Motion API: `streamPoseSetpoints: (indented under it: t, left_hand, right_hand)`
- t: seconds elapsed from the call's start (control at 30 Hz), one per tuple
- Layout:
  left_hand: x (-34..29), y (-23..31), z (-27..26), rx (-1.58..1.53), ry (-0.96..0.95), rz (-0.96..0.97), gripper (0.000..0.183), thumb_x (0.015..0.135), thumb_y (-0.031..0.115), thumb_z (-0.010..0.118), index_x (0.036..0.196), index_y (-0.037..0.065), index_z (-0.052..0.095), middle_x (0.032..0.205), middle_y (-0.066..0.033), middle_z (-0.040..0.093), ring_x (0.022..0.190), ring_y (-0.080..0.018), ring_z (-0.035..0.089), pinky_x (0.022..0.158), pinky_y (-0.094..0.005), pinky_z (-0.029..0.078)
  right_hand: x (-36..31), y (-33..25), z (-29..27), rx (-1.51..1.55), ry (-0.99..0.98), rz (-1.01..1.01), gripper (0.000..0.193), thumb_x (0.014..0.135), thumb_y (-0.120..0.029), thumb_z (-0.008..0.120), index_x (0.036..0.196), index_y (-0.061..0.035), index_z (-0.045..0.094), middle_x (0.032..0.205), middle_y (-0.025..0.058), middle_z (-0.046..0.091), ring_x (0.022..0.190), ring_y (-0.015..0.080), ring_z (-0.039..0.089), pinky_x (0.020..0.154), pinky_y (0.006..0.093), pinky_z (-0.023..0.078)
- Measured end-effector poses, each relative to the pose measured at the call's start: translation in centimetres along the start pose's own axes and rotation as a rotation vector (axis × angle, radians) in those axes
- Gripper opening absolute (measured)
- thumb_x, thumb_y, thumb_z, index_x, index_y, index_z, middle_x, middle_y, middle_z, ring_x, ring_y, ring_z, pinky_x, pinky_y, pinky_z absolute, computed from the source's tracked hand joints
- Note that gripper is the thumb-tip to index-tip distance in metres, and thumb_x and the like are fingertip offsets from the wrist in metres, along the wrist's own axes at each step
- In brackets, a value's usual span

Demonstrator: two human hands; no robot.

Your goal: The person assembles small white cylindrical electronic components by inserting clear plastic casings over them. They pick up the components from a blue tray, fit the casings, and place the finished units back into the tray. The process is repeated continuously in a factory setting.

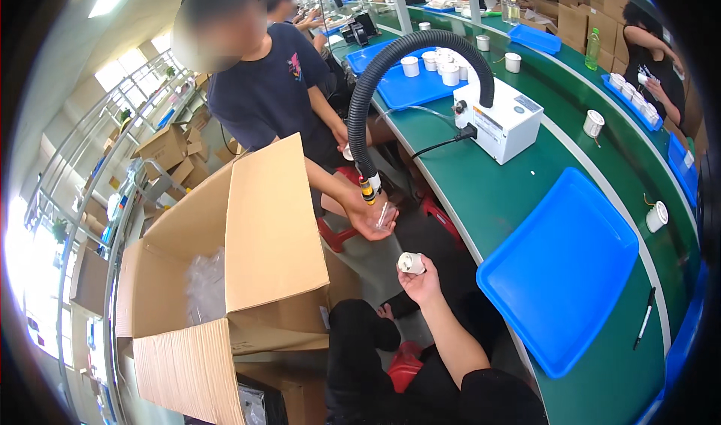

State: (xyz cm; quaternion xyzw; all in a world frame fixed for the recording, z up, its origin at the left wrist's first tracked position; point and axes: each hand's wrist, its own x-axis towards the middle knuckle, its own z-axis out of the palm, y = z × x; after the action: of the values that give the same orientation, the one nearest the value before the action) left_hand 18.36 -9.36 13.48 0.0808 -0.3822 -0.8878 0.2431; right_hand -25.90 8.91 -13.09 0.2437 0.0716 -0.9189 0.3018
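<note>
My right hand point(422, 284) is closed around a small white cylindrical part point(410, 263), holding it up in front of my lap. The end of the part facing up has some darker detail, too small to make out. My left hand does not show. Beyond my right hand, a co-worker's open hand point(369, 218) holds a piece of clear plastic point(387, 216) under the yellow-and-black nozzle point(368, 190) of a ribbed black hose point(359, 109). That person's other hand point(342, 136) has a similar white part point(348, 153).
An open cardboard box point(278, 222) with clear plastic bags point(206, 286) stands to the left. Right is a green bench point(481, 184) with a white machine point(499, 120), a blue tray point(559, 267) and a pen point(644, 318). White parts point(594, 123) lie on the green belt beyond.
</note>
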Motion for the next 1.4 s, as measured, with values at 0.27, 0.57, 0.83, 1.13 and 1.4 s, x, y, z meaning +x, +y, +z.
streamPoseSetpoints:
  t: [0.27, 0.57, 0.83, 1.13, 1.4]
  left_hand:
    - [0.3, -9.7, -1.3, -0.398, -0.11, -0.682, 0.063, 0.086, 0.047, 0.07, 0.124, 0.001, 0.051, 0.127, -0.0154, 0.057, 0.109, -0.023, 0.061, 0.08, -0.0327, 0.053]
    - [4.6, -15.9, -4.7, -0.37, -0.284, -1.021, 0.066, 0.085, 0.053, 0.07, 0.12, 0.001, 0.052, 0.129, -0.0178, 0.058, 0.112, -0.0244, 0.06, 0.079, -0.0321, 0.052]
    - [11.9, -20.4, -3.9, 0.104, -0.362, -0.91, 0.074, 0.091, 0.065, 0.053, 0.129, 0.002, 0.05, 0.126, -0.0183, 0.053, 0.09, -0.0207, 0.055, 0.082, -0.0314, 0.046]
    - [12.6, -21.0, -5.6, 0.016, -0.192, -0.853, 0.082, 0.087, 0.072, 0.05, 0.127, 0.0, 0.052, 0.111, -0.015, 0.059, 0.088, -0.0245, 0.056, 0.079, -0.0339, 0.043]
    - [14.7, -22.8, -6.3, -0.358, -0.181, -0.96, 0.079, 0.086, 0.074, 0.048, 0.125, 0.006, 0.055, 0.112, -0.0156, 0.059, 0.087, -0.026, 0.056, 0.078, -0.037, 0.043]
  right_hand:
    - [1.1, -1.4, -4.0, 0.032, 0.066, -0.034, 0.035, 0.09, -0.028, 0.063, 0.114, -0.0016, 0.06, 0.115, 0.0173, 0.062, 0.106, 0.0351, 0.061, 0.089, 0.0437, 0.054]
    - [3.3, -1.0, -0.4, -0.012, -0.007, 0.091, 0.044, 0.095, -0.037, 0.061, 0.122, -0.0009, 0.059, 0.117, 0.0179, 0.062, 0.112, 0.0354, 0.06, 0.091, 0.0381, 0.055]
    - [10.0, 1.4, 7.7, -0.139, -0.25, 0.114, 0.049, 0.094, -0.05, 0.06, 0.121, -0.0091, 0.061, 0.107, 0.0122, 0.065, 0.1, 0.0286, 0.066, 0.077, 0.0306, 0.058]
    - [6.1, 1.2, 10.6, -0.367, -0.621, 0.166, 0.053, 0.097, -0.035, 0.054, 0.142, -0.0096, 0.042, 0.121, 0.0125, 0.062, 0.105, 0.0277, 0.064, 0.079, 0.035, 0.057]
    - [9.2, -0.9, 8.3, 0.206, -0.787, 0.536, 0.054, 0.096, -0.049, 0.051, 0.129, -0.0063, 0.055, 0.105, 0.0115, 0.066, 0.09, 0.0242, 0.065, 0.07, 0.0301, 0.056]
